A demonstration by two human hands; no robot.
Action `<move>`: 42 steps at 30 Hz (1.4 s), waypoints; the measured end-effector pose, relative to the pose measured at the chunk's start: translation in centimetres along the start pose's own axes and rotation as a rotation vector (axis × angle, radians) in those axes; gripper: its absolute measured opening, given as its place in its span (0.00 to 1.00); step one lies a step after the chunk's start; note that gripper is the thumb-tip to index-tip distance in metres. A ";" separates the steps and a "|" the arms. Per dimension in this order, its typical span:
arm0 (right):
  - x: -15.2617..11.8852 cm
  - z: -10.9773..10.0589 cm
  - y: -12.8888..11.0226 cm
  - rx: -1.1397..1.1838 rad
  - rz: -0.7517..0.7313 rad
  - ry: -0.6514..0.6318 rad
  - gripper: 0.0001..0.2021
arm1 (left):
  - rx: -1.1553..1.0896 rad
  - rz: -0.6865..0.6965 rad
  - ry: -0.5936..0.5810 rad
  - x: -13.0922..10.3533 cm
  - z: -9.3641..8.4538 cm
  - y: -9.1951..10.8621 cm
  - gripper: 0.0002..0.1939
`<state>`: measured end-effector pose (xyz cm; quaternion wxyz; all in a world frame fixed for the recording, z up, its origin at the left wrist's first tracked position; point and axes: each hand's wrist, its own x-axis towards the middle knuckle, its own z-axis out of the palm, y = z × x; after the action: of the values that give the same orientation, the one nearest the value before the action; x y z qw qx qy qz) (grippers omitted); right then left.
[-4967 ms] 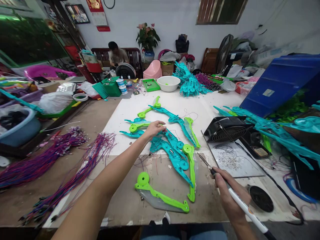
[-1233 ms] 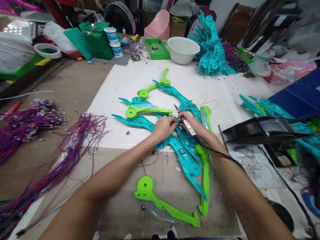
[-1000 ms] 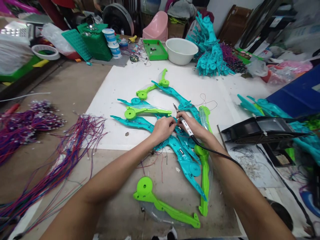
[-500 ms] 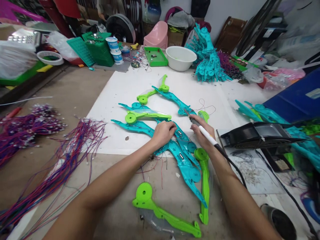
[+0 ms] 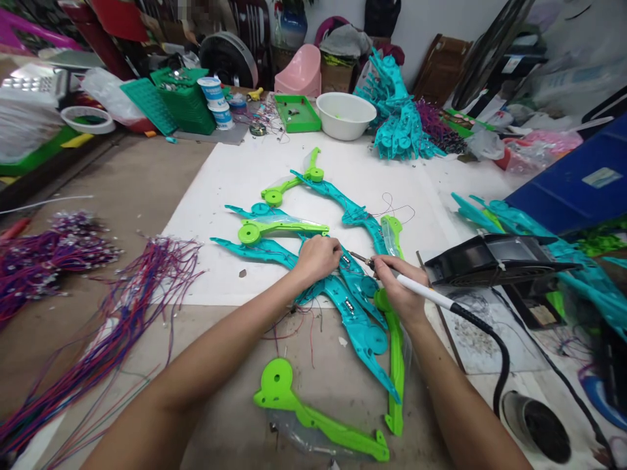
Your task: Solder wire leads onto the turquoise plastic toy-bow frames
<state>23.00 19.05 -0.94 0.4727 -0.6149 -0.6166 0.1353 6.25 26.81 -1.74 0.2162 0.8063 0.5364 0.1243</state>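
The right hand (image 5: 399, 287) held a soldering iron (image 5: 424, 291), probably light and best gripped by its handle (image 5: 435, 297); the left hand (image 5: 319, 260) curled over blue plastic (image 5: 337, 294), its hold unclear.

A pale wall (image 5: 453, 18) behind a pink seat (image 5: 304, 73) and a dark slatted chair (image 5: 253, 31)

Cluttered workshop, soldering iron (image 5: 426, 290), wire bundles (image 5: 53, 261), piled teal parts (image 5: 393, 108)

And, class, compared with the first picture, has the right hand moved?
Yes. The right hand has moved forward and leftward, nearer the round end of the green part just below it in view.
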 end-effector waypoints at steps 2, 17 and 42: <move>-0.1 0.0 0.0 -0.004 -0.015 -0.007 0.10 | 0.006 -0.001 -0.026 0.2 -0.1 0.0 0.12; 0.3 0.1 0.8 0.022 -0.208 -0.059 0.07 | 0.040 0.002 -0.129 0.8 -0.8 0.0 0.12; 0.4 -0.6 0.7 0.047 -0.123 -0.034 0.07 | 0.012 0.044 -0.126 1.2 -0.5 -0.6 0.12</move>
<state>23.93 19.28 -1.00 0.4839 -0.5622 -0.6578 0.1308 6.00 28.18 -1.60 0.2419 0.8254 0.5045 0.0750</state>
